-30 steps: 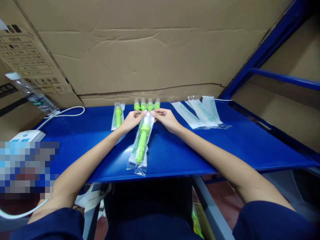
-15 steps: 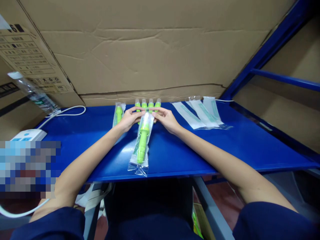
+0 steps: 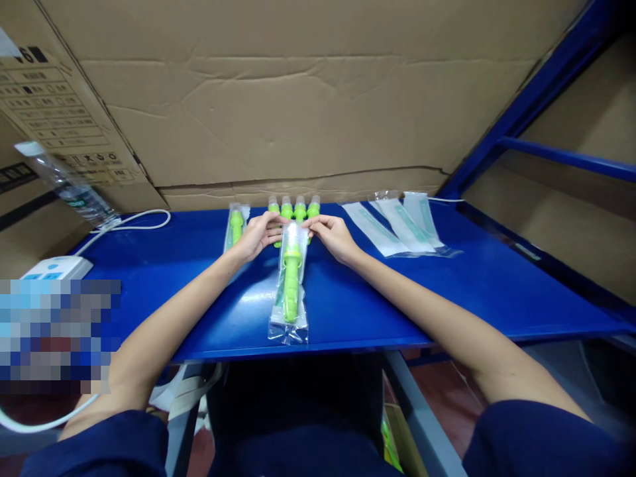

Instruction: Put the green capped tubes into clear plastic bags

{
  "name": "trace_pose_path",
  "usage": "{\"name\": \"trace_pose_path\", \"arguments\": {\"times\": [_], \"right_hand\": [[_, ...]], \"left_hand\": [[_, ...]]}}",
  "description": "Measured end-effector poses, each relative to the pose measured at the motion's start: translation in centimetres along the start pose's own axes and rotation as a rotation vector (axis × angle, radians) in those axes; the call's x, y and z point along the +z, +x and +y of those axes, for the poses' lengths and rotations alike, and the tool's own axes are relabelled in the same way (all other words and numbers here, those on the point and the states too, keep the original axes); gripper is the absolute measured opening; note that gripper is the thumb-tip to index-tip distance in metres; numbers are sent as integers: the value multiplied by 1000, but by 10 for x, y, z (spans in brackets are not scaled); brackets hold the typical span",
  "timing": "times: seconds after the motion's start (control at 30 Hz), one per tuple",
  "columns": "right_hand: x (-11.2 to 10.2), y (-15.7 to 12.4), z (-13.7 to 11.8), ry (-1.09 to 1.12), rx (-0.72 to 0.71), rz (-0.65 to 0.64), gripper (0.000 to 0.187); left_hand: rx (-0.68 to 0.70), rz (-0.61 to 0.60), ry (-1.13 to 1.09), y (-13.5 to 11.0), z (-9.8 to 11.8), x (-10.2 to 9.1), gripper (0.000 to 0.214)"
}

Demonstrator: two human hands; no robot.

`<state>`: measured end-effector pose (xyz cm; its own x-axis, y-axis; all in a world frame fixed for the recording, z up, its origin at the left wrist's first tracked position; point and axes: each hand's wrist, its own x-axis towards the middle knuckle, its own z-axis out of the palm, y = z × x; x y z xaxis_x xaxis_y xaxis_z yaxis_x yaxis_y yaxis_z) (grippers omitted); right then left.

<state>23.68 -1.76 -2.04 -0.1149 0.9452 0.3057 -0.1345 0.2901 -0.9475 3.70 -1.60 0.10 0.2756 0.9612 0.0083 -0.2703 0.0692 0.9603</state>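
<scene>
A clear plastic bag (image 3: 288,333) with a pale backing lies lengthwise in front of me. Inside it is a bright green, stick-like plastic piece (image 3: 291,285) with a clear cap toward the far end. At the bag's far right corner, my right hand (image 3: 334,237) pinches the edge between thumb and fingers. My left hand (image 3: 257,237) is open beside the far left corner, fingers stretched out and apart, the tips at the bag's edge. Just beyond my hands stand several matching green pieces with clear caps (image 3: 300,211) in a row, partly hidden by my fingers.
Left of my left hand lies another bagged green piece (image 3: 236,226). Several flat bags with pale strips (image 3: 392,228) lie at the back right of the blue table (image 3: 368,305). A power strip (image 3: 62,266), white cable and clear bottle (image 3: 74,189) are at left. Cardboard (image 3: 298,119) stands behind.
The bag with the green piece has swung to the right and lies straighter. My left hand's fingers have spread and come away from the middle of its far end.
</scene>
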Motion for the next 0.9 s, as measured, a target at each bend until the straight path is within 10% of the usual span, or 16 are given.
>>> {"name": "trace_pose_path", "arguments": {"times": [0.4, 0.53, 0.9], "right_hand": [[5, -6, -2, 63, 116, 19, 60], [7, -10, -7, 72, 276, -200, 51], [9, -13, -17, 215, 340, -250, 52]], "left_hand": [[102, 108, 209, -8, -5, 9, 53], [121, 97, 179, -8, -6, 10, 58], [-60, -62, 87, -3, -7, 8, 25]]}}
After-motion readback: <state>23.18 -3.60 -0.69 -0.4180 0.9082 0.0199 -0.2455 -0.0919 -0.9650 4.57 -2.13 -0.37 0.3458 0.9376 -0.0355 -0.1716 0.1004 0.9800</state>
